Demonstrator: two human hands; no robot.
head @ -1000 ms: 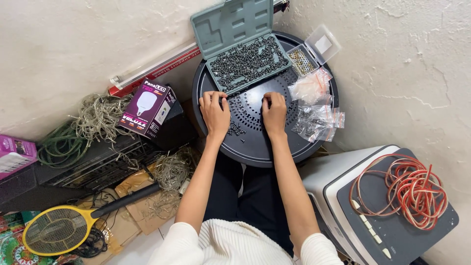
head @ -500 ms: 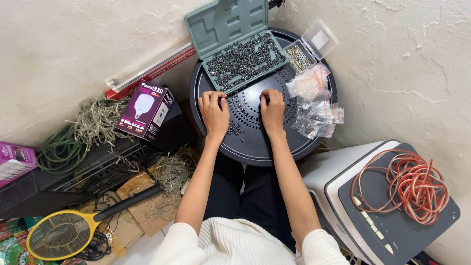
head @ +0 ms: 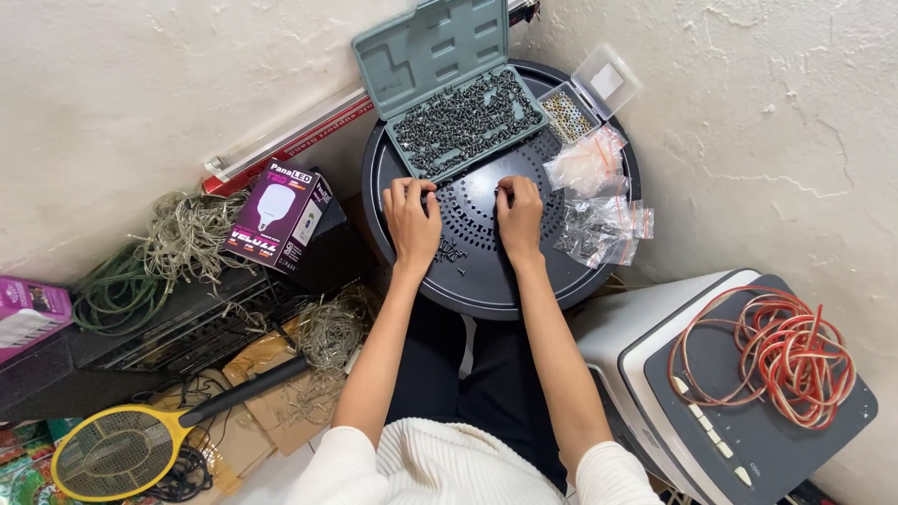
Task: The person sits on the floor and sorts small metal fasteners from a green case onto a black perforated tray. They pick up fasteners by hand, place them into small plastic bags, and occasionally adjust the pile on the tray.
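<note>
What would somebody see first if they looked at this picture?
Probably the open grey-green case full of small dark screws, at the far side of the round black perforated tray. Just below it, the left hand and right hand rest on the tray. A coil of red cable lies on the grey appliance at right.

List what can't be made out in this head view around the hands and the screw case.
- Left hand and right hand: palms face down on the round black tray; whatever the fingertips pinch is hidden.
- Grey case: the small dark parts are too small to identify.
- Clear bags: contents unclear through the plastic.
- Yellow racket: partly cut by the bottom edge.
</note>
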